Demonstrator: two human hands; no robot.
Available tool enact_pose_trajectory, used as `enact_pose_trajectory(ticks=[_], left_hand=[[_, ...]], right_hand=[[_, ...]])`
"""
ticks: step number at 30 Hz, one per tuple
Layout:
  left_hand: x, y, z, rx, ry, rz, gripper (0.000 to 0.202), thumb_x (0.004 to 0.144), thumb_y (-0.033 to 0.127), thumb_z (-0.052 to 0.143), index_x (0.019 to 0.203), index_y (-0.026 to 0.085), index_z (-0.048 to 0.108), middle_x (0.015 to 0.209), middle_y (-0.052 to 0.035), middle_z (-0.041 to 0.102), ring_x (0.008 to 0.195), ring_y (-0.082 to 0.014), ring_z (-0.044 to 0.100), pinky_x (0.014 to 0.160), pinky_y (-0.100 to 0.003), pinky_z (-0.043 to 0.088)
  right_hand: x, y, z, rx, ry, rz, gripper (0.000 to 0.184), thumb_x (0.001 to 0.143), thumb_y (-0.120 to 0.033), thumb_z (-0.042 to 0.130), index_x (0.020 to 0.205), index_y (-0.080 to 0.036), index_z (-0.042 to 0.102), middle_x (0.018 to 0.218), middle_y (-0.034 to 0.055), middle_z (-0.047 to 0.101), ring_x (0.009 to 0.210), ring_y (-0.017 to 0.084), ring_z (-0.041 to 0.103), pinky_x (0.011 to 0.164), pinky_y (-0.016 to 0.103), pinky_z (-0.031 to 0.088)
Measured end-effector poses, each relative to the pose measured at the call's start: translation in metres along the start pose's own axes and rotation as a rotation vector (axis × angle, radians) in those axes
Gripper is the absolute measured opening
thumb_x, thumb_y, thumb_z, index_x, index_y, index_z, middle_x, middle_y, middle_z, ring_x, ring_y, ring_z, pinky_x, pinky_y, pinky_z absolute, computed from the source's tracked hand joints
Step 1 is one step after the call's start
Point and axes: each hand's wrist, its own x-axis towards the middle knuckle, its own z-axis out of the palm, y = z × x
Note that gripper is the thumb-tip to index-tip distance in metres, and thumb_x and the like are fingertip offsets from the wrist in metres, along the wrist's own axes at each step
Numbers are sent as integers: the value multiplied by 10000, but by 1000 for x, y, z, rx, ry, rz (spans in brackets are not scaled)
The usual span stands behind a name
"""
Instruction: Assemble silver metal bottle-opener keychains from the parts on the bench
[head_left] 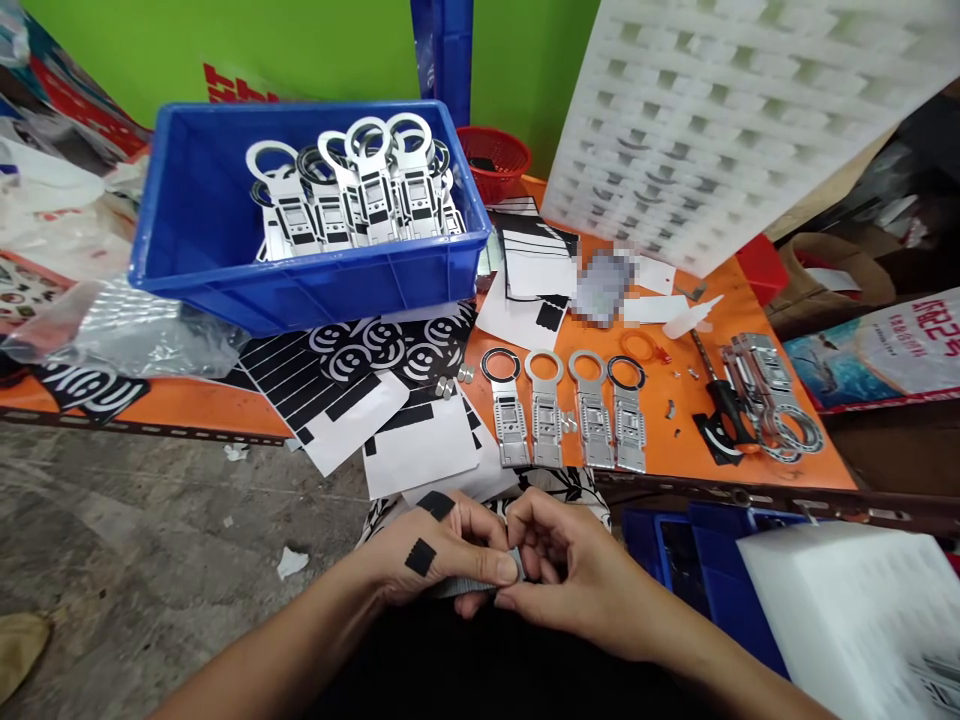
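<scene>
My left hand (442,555) and my right hand (570,570) meet over my lap, fingers pinched together on a small grey metal piece (517,563) that is mostly hidden between them. Two black rectangular stickers (421,556) stick to the back of my left hand. Just beyond the hands, several flat metal ring-topped brackets (570,410) lie in a row on the orange table (187,405). Sheets of black stickers on white backing (367,400) lie to their left.
A blue bin (300,275) holds more brackets at the back left. A white foam grid tray (742,120) leans at the back right. A red basket (495,160), a screwdriver (720,395) and a bracket pile (772,400) are on the table. White foam block (855,610) sits on blue crates by my right.
</scene>
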Motion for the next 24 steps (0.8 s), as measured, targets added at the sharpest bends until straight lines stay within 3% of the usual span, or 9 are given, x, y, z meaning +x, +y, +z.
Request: enact_pose_trajectory(ticks=[11, 17, 20, 24], left_hand=[[-2, 1, 9, 18, -64, 13, 275, 698, 384, 801, 752, 123, 739, 645, -35, 642, 491, -89, 520, 464, -199, 422], [0, -4, 6, 34, -65, -6, 279, 691, 382, 807, 765, 120, 745, 604, -23, 630, 454, -79, 509, 455, -194, 420], [1, -8, 3, 24, -53, -10, 290, 692, 390, 804, 739, 114, 730, 588, -18, 617, 437, -74, 495, 448, -194, 418], [3, -12, -2, -43, -7, -1, 273, 704, 378, 795, 701, 121, 704, 569, -8, 599, 436, -82, 506, 429, -187, 377]], right_hand=[[1, -4, 1, -66, -120, 29, 304, 644, -40, 602, 737, -225, 380, 580, -111, 318, 525, 60, 245, 438, 194, 173], [1, -4, 5, 143, -173, 26, 322, 670, -14, 574, 746, -225, 343, 722, -63, 510, 653, 83, 530, 514, 180, 277], [2, 0, 7, 242, -157, -4, 338, 719, -69, 601, 690, -223, 301, 709, -60, 468, 693, 104, 583, 559, 186, 341], [2, 9, 8, 157, -27, 10, 417, 752, -254, 713, 658, -220, 307, 650, -66, 413, 605, 87, 494, 524, 193, 330]])
